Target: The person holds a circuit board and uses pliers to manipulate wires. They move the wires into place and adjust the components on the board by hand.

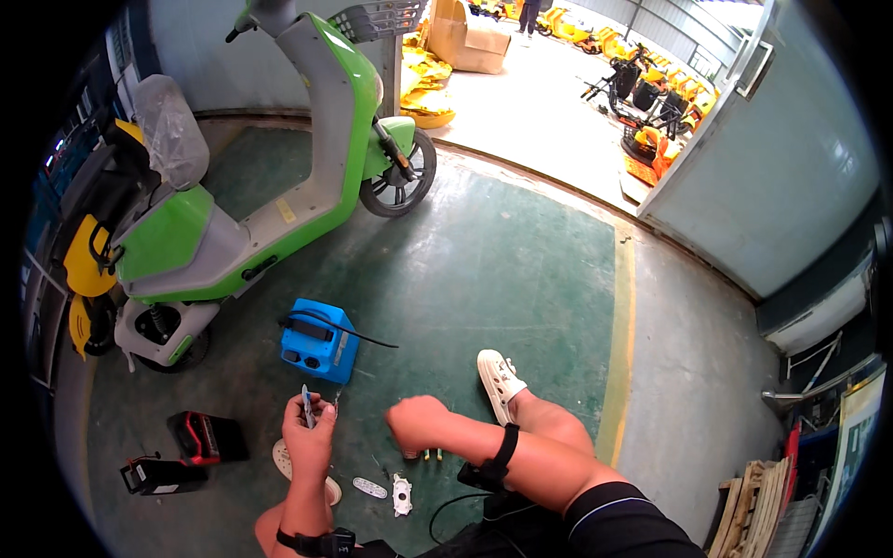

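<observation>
My left hand (311,430) is closed around a small, flat grey-and-white piece (307,404), pinched between thumb and fingers just in front of a blue box. To its right, my right hand (416,423) is curled, its back toward me; whatever lies inside the fingers is hidden. Below that hand, short yellow-green pieces (433,455) stick out, too small to identify. Near my feet lie an oval white plate (370,487) with markings and a white plastic part (402,495) with lobed edges.
The blue box (321,340) with a black handle and cable stands ahead. Two black cases, one red-trimmed (208,438) and one plain (162,476), sit at left. A green-and-grey scooter (279,219) fills the upper left. Wooden slats (749,507) stand lower right, by an open doorway's door (772,177).
</observation>
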The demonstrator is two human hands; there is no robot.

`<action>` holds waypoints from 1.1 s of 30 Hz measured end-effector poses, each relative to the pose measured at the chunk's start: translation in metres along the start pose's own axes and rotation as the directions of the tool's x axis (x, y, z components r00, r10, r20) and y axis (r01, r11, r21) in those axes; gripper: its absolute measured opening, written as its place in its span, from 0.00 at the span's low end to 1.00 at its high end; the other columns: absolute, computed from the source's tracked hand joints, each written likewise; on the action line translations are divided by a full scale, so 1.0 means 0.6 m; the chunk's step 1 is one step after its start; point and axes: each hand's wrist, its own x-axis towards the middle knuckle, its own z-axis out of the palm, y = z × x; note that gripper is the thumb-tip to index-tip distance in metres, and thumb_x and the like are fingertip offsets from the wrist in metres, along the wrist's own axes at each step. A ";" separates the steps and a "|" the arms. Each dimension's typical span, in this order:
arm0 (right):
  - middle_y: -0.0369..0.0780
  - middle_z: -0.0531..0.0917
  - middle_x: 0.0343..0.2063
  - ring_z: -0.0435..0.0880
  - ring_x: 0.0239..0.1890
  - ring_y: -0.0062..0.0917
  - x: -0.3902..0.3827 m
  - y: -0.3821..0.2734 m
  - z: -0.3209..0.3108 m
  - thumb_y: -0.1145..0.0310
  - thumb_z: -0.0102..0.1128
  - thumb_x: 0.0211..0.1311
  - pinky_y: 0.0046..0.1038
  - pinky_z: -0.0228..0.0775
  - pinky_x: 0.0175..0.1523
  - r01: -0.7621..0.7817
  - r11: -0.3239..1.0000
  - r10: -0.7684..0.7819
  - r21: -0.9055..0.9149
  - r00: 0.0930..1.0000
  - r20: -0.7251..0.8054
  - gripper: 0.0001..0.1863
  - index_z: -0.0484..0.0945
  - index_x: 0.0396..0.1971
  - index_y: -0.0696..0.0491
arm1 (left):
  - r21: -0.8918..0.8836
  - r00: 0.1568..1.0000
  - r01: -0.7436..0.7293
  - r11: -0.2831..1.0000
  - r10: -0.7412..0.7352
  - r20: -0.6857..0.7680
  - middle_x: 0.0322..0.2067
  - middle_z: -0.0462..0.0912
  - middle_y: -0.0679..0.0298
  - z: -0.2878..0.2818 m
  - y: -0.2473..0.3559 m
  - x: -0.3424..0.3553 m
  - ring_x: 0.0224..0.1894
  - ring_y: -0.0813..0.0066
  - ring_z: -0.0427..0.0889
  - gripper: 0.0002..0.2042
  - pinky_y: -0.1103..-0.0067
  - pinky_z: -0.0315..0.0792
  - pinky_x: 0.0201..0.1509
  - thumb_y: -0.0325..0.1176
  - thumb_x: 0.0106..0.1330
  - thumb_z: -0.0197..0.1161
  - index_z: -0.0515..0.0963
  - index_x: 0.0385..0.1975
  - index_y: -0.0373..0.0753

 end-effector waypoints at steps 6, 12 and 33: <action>0.41 0.85 0.32 0.83 0.33 0.26 0.032 0.020 0.013 0.52 0.59 0.68 0.30 0.76 0.40 0.230 0.536 -0.020 0.812 0.965 -0.260 0.21 0.82 0.43 0.57 | 0.192 0.980 -0.201 0.961 0.197 0.041 0.35 0.81 0.65 0.027 0.006 -0.020 0.36 0.83 0.79 0.12 0.82 0.74 0.41 0.22 0.62 0.66 0.75 0.45 0.36; 0.34 0.82 0.31 0.76 0.30 0.18 0.020 0.001 0.001 0.53 0.62 0.68 0.24 0.72 0.36 0.185 0.259 0.022 0.948 0.980 -0.198 0.19 0.80 0.42 0.57 | 0.564 0.806 -0.559 0.607 0.559 0.197 0.36 0.84 0.56 0.043 0.015 -0.029 0.38 0.63 0.84 0.13 0.72 0.76 0.45 0.25 0.59 0.69 0.78 0.43 0.37; 0.37 0.79 0.30 0.75 0.30 0.20 -0.008 -0.017 -0.007 0.67 0.62 0.68 0.26 0.70 0.38 0.503 0.526 -0.001 0.686 0.807 -0.591 0.09 0.78 0.41 0.57 | -0.252 0.934 0.289 0.924 -0.215 0.285 0.36 0.81 0.65 0.015 0.054 -0.020 0.36 0.78 0.79 0.18 0.80 0.72 0.39 0.26 0.59 0.73 0.73 0.46 0.37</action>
